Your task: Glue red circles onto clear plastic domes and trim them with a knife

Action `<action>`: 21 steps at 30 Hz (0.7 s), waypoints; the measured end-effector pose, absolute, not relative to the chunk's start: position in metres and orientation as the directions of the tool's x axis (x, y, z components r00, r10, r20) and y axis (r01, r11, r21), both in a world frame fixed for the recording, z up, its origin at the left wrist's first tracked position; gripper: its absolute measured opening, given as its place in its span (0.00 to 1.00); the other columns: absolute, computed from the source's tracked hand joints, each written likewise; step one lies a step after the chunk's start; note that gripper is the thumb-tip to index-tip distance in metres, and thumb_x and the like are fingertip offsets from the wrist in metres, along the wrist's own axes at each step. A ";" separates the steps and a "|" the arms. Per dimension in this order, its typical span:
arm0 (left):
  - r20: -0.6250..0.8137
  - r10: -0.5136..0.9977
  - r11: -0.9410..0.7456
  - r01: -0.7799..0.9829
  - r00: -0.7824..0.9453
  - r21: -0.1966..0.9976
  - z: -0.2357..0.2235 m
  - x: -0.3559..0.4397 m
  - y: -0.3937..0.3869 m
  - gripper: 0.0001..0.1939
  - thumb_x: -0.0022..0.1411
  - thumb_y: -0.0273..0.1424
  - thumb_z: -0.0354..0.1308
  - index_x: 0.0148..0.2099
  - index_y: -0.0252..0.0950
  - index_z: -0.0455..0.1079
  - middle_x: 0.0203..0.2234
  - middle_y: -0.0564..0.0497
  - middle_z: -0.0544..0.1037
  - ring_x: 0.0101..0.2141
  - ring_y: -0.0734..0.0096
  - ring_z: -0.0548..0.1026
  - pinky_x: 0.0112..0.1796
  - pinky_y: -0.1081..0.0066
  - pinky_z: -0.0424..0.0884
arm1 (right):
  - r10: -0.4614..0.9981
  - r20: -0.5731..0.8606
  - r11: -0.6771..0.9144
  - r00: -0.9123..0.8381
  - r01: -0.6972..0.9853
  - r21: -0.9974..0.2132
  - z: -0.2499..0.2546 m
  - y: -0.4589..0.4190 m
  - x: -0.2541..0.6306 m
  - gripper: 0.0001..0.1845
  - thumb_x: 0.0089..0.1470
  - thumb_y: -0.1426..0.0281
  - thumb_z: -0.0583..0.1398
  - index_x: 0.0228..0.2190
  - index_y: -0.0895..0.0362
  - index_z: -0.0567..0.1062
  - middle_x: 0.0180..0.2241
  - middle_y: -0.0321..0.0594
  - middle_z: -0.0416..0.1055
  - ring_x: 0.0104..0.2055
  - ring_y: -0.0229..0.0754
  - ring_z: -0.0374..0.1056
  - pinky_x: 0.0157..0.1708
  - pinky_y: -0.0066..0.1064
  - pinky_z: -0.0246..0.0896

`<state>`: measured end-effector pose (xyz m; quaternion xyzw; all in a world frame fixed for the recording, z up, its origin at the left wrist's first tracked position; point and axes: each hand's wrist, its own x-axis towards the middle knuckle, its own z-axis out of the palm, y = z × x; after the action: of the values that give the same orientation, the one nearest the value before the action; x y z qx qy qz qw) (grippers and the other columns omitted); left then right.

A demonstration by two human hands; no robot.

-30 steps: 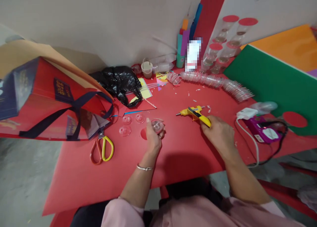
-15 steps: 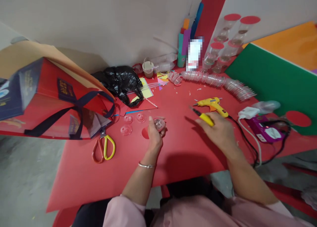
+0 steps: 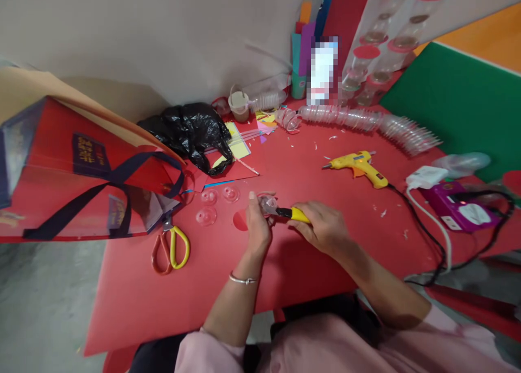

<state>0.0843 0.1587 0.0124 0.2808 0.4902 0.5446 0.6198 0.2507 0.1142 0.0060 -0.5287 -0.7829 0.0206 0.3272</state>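
My left hand [image 3: 258, 229] is closed around a clear plastic dome lid [image 3: 267, 203] above the red table. In my right hand [image 3: 325, 226] is a yellow-handled utility knife [image 3: 299, 214], its blade end reaching to the lid's right side. Whether the blade cuts into the plastic I cannot tell. Flat on the table by my left hand lies a red disc [image 3: 240, 220], partly covered. Several similar clear lids [image 3: 206, 215] sit just left of it. A yellow glue gun [image 3: 358, 166] rests on its side beyond my right hand, its cord running right.
Scissors [image 3: 171, 248] and a red gift bag [image 3: 61, 166] are at left, with a black plastic bag [image 3: 195, 128] behind. Stacked clear cups [image 3: 345, 118] line the back. A purple power adapter [image 3: 459, 207] with cables stands right, near sand-timer-like bottles [image 3: 366, 69] and green board [image 3: 459, 96].
My right hand has left the glue gun on the table and moved left, bringing the knife to the lid. My left hand keeps holding the lid. The view has shifted slightly.
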 end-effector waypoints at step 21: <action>-0.389 0.914 0.321 -0.376 -0.118 0.869 0.009 0.086 0.159 0.35 0.62 0.62 0.53 0.36 0.32 0.77 0.24 0.49 0.76 0.18 0.77 0.68 0.18 0.77 0.55 | 0.892 0.404 0.342 -0.203 0.887 -0.311 0.009 0.117 0.253 0.26 0.70 0.50 0.53 0.41 0.57 0.79 0.31 0.44 0.75 0.33 0.44 0.67 0.33 0.34 0.53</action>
<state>0.0857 0.1590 0.0086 0.2527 0.5324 0.5250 0.6141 0.2526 0.1168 0.0094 -0.5734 -0.7755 0.0049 0.2641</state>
